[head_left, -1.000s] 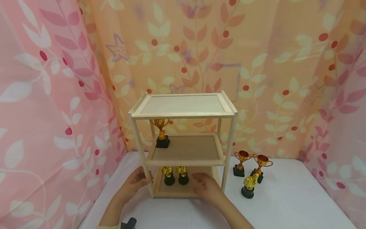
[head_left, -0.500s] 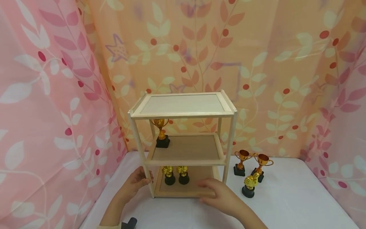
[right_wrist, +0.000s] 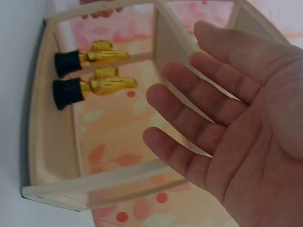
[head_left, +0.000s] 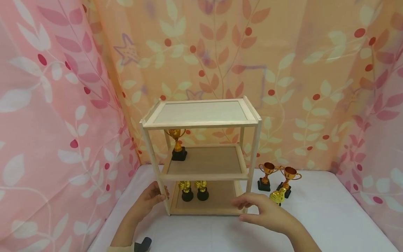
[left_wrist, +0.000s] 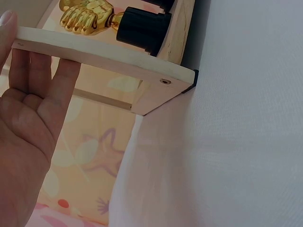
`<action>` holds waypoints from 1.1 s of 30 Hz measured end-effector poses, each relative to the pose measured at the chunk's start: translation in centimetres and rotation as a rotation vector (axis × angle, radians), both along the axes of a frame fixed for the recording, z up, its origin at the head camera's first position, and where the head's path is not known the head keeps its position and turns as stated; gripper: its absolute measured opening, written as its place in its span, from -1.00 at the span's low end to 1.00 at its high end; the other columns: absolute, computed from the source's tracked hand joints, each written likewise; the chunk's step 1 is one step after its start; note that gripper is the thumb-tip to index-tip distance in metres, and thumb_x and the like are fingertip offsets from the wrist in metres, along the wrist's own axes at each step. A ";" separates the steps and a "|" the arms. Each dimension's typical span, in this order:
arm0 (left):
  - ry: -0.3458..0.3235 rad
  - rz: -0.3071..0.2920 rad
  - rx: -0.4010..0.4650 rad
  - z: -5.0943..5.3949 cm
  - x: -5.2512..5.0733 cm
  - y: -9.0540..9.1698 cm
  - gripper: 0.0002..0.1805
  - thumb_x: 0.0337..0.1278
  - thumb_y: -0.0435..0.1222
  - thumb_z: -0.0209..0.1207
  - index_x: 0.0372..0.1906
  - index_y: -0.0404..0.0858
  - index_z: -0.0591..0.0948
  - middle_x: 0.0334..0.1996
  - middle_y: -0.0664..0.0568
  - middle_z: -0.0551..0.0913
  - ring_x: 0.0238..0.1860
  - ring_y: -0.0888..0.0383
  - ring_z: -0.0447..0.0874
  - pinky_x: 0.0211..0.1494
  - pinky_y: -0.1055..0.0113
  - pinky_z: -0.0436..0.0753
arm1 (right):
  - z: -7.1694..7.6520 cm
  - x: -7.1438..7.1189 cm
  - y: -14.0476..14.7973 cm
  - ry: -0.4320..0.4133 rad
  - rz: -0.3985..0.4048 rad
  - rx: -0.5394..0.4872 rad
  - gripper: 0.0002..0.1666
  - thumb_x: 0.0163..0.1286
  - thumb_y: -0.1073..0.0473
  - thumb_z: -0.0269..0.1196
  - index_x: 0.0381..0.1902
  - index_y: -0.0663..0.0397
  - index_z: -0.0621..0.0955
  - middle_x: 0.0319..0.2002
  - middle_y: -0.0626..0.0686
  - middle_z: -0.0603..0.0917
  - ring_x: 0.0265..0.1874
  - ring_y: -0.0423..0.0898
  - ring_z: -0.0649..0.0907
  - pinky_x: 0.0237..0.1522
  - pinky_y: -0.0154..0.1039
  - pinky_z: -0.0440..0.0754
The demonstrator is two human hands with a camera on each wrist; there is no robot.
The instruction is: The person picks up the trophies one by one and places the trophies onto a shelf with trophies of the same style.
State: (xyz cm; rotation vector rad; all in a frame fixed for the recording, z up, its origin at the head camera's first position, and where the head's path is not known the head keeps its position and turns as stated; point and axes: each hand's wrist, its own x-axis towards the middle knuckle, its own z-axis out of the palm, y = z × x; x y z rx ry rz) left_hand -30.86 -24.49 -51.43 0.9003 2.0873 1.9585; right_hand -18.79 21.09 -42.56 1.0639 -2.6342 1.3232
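Shelf (head_left: 209, 161) of pale wood, three-tiered

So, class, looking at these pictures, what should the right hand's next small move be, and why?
Probably reach sideways to the gold hand-shaped trophy on the table: the right hand is empty and close to it, two similar trophies stand on the bottom shelf with room beside them, and the left hand holds the shelf post.

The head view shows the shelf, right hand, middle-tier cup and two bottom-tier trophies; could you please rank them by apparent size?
1. Shelf
2. Right hand, nearer the camera
3. Middle-tier cup
4. Bottom-tier trophies: these two look alike, their tops hidden
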 end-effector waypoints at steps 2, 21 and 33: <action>-0.012 -0.002 -0.006 0.1 0.0 0.1 -0.72 0.43 -0.45 0.13 0.10 -0.44 0.36 -0.04 0.03 0.59 0.04 0.11 0.66 0.17 0.22 0.65 | 0.5 0.3 0.9 0.012 -0.010 0.010 -0.59 0.42 -0.04 0.35 0.19 -0.29 0.61 0.06 -0.22 0.71 0.00 -0.15 0.70 0.08 -0.26 0.64; -0.011 -0.005 0.005 -0.3 -0.1 -0.3 -0.74 0.43 -0.50 0.09 0.08 -0.48 0.35 -0.04 0.02 0.59 0.03 0.14 0.67 0.18 0.19 0.65 | 3.0 0.9 7.9 0.284 -0.293 -0.134 -0.51 0.24 0.45 0.41 0.08 -0.05 0.66 0.02 -0.07 0.75 0.05 -0.29 0.67 0.09 -0.54 0.53; -0.025 0.008 -0.014 0.0 -0.2 -0.1 -0.74 0.43 -0.48 0.10 0.09 -0.47 0.35 -0.04 0.03 0.59 0.02 0.14 0.67 0.16 0.20 0.66 | 0.3 -1.2 11.2 0.171 -0.459 -0.092 -0.61 0.38 0.26 0.38 0.14 -0.05 0.64 0.06 0.01 0.73 -0.07 -0.17 0.70 -0.11 -0.35 0.67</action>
